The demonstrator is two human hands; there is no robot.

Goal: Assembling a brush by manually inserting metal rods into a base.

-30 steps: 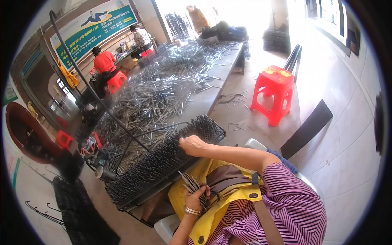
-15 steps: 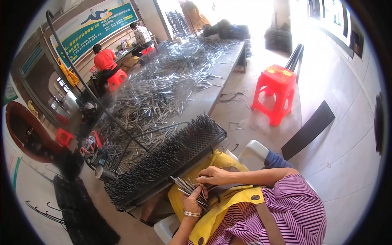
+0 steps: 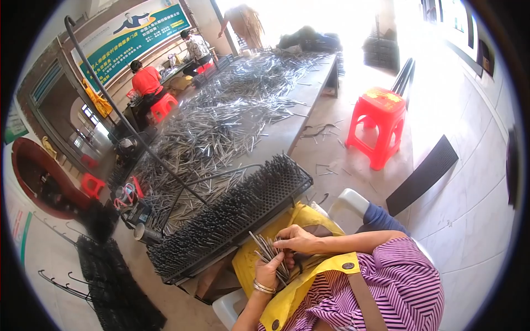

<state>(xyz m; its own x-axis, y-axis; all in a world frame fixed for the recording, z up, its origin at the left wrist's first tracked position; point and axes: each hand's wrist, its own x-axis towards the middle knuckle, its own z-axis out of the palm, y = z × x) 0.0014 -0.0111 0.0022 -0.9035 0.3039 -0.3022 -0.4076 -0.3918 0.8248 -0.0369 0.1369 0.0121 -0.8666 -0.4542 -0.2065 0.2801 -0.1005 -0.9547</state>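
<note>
A bundle of thin grey metal rods is gripped in my left hand, the ends fanning out toward the rack. My right hand is closed at the bundle's upper side, its fingertips pinching among the rods; which rod they hold is hidden. Both hands are above the yellow apron on my lap. Just beyond them a black perforated rack stands tilted, packed with upright dark rods.
A long table carries a wide heap of loose metal rods. Red stools stand to the right and far left. A black perforated panel leans at the right. A metal cup sits left of the rack. Two people sit farther back.
The whole view has shifted slightly. Both hands stay together at the rod bundle, with the right fingers still pinching at its upper side. A person at the far end has moved.
</note>
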